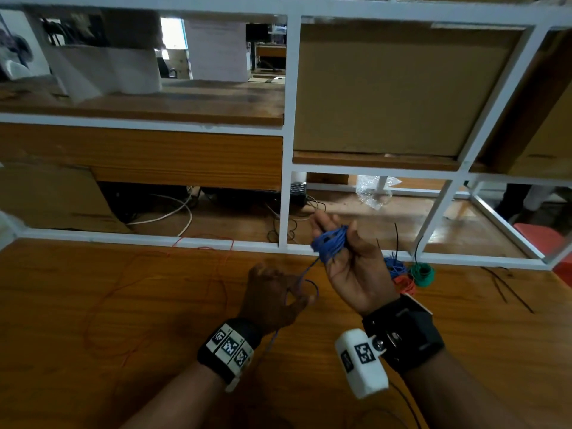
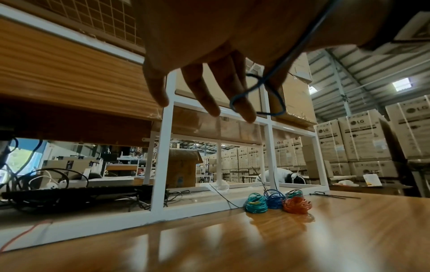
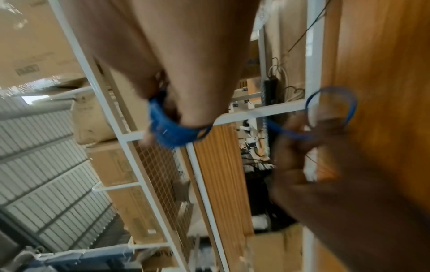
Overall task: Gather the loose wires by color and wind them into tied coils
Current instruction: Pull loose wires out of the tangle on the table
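The right hand (image 1: pixel 353 267) is lifting palm-up above the wooden table (image 1: pixel 93 366), its fingers wrapped by a thick blue wire coil (image 1: pixel 331 243) that is sitting around them near the tips; the thumb is pressing against the bundle, so the hand is grasping it. From the coil a single blue wire tail (image 1: pixel 305 275) is running down and left to the left hand (image 1: pixel 272 300), which is hovering lower over the table and pinching the strand between thumb and forefinger, a small loop standing out just past the fingertips. In the left wrist view the other fingers (image 2: pixel 209 99) are hanging loose and spread; the pinch itself is blurred there, so the exact contact is probably at the thumb side.

Finished coils (image 2: pixel 277 201), teal, blue, green and orange, are huddling together close to the table's far edge, just in front of the white frame (image 1: pixel 286 181) that is bordering it. Black zip ties (image 1: pixel 504 286) are lying to their right. A loose orange wire (image 1: pixel 130 289) is sprawling across the left half of the table, reaching up to the frame's lower rail. Bare wood is stretching between that wire and the hands.
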Demonstrator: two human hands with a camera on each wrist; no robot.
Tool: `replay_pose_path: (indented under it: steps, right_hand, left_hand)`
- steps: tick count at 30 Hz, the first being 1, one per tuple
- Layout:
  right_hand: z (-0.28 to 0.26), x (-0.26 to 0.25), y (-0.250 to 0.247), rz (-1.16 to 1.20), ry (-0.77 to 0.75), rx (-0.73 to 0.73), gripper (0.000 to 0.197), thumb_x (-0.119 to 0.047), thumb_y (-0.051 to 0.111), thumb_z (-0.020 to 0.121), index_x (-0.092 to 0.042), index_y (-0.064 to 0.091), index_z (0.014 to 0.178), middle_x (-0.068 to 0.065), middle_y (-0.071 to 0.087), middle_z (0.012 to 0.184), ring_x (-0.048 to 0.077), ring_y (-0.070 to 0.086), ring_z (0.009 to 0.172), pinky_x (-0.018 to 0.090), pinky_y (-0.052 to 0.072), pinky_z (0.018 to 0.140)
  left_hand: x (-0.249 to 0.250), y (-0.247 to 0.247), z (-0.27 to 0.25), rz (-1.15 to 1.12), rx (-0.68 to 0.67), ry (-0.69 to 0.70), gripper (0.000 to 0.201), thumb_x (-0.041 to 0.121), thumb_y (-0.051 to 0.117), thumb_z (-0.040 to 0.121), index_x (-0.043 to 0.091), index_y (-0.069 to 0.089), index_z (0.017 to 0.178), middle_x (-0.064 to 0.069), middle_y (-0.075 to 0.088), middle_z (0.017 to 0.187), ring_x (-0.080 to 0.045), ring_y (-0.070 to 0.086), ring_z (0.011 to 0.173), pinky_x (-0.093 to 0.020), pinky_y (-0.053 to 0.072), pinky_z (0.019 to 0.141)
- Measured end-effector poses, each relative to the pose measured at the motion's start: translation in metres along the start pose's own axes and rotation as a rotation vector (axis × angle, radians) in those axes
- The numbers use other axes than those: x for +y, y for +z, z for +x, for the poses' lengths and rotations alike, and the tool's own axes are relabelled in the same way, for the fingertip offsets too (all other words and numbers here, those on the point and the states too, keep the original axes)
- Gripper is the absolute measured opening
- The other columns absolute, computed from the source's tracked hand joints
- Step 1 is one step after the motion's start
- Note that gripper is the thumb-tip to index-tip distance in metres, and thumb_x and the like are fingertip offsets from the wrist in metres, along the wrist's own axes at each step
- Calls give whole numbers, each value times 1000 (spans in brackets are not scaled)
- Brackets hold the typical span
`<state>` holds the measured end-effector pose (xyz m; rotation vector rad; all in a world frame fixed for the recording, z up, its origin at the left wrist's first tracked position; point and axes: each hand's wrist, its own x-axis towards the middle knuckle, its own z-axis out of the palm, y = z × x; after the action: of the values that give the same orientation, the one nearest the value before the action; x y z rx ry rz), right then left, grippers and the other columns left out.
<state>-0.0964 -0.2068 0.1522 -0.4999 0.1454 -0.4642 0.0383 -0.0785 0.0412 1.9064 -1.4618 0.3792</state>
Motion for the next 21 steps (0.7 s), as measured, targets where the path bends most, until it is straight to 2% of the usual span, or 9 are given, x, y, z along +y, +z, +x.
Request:
replay_pose_path:
  steps: [3,6,10,12,14,16,18,19,21]
  right_hand:
    - [13,-13,-2,-66,-187,78,37,-29,34,112,-3,53,130,15,69,134,25,60,132,37,37,119]
    - [19,-19,-6,-132,-214,132,29,-26,35,113,-6,51,128,14,70,132,21,65,127,35,46,113]
    - [15,-12,-6,-227,-131,62,26,-20,38,111,-6,58,104,19,73,120,26,68,121,31,59,97]
    - [13,-6,-9,-215,-29,22,25,-21,40,108,-7,57,97,15,72,103,27,66,116,32,60,93]
    - [11,-2,-12,-196,71,-10,26,-20,40,108,-6,58,95,12,67,93,28,64,113,34,60,95]
    - [8,0,-13,-211,134,-42,25,-18,43,108,-4,61,99,13,67,93,30,67,112,37,59,98]
    - [3,0,-11,-242,184,-104,22,-17,45,106,-3,62,103,13,70,93,30,70,107,39,58,99]
    - [1,-1,-11,-260,195,-134,21,-17,46,105,-2,61,105,13,71,92,29,72,103,40,58,97]
    - [-3,-5,-8,-258,213,-170,18,-17,53,102,-1,59,105,14,72,90,30,74,100,39,59,96]
  left_hand:
    - [-2,13,-14,168,-299,-65,34,66,60,76,36,69,90,18,64,86,-13,56,99,-51,37,101]
    - [-8,16,-27,130,-503,-229,59,76,53,80,38,61,124,12,67,100,-12,60,104,-38,42,101]
    - [4,1,-13,-142,-295,-337,72,70,66,76,31,55,135,12,69,88,-1,63,79,-26,57,73]
    - [13,-5,2,-350,-141,-403,69,62,71,77,34,52,137,14,66,96,0,63,87,-27,57,73]
    - [15,-7,19,-582,-20,-449,67,39,77,81,35,46,140,11,64,113,-4,62,103,-33,57,81]
    - [13,-11,35,-744,-24,-438,73,31,72,83,32,38,148,1,54,138,-12,55,124,-40,53,95]
    - [13,-13,48,-854,-132,-357,67,26,63,88,31,39,150,-6,45,148,-25,46,136,-52,46,105]
    - [16,-16,53,-890,-183,-314,60,17,60,91,28,43,147,-5,48,145,-24,47,136,-52,45,106]
    - [22,-23,61,-977,-226,-306,47,-6,52,94,17,50,135,6,62,125,-6,59,120,-32,51,98]
